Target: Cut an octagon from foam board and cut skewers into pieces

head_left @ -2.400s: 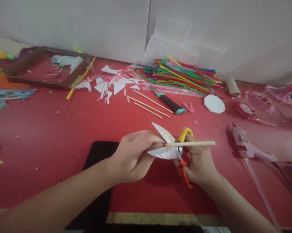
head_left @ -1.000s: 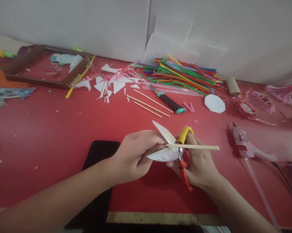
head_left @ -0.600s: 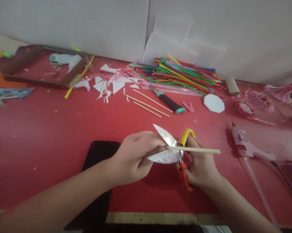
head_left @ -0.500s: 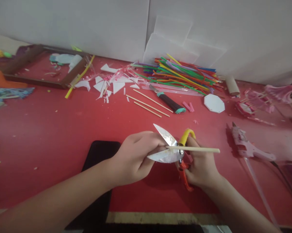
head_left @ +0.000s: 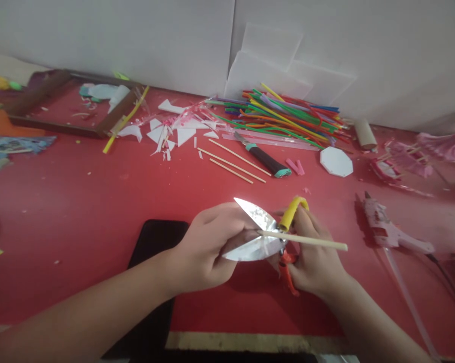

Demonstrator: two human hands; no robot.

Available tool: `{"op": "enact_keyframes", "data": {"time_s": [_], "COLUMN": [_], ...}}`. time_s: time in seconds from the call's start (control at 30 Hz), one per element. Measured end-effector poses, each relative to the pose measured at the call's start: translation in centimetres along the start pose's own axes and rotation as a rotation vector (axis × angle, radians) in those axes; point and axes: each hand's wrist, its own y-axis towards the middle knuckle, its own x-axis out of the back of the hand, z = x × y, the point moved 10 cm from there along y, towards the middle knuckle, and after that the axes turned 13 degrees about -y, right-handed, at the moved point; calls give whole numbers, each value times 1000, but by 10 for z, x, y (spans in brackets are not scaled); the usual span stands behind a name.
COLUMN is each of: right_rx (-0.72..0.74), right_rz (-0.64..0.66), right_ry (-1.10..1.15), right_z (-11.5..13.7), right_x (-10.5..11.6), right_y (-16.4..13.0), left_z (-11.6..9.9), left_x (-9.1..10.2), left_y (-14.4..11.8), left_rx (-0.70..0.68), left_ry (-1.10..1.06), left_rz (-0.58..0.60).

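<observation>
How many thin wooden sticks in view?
4. One thin wooden stick is held between the scissor blades by the left hand; three loose wooden sticks lie on the red table. More may hide under the straws.

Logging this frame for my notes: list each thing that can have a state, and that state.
Scissors: blades open, held in right hand.
Wooden stick: between the blades, uncut, held by left hand.
Utility knife: lying on table.
Glue gun: lying flat, untouched.
</observation>
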Motion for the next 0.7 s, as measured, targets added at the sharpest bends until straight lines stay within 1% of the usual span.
{"op": "enact_keyframes", "data": {"time_s": [0.13,0.23,0.47,0.63,0.7], "right_rx": [-11,-37,-74,-84,-87], "right_rz": [17,37,38,106,105], "right_ry": [-5,15,23,66,68], "right_z": [0,-1,-6,-10,-10], "right_x": [0,-2,-4,-13,-13], "right_y": [1,1,-1,-7,-7], "left_z": [8,11,9,5,4], "left_x": [-2,-3,-4,-4,-5], "left_y": [0,1,2,2,2], "left_rx": [84,119,94,56,50], "left_ry": [0,-9,-4,9,36], "left_rz": [19,33,60,43,41]}}
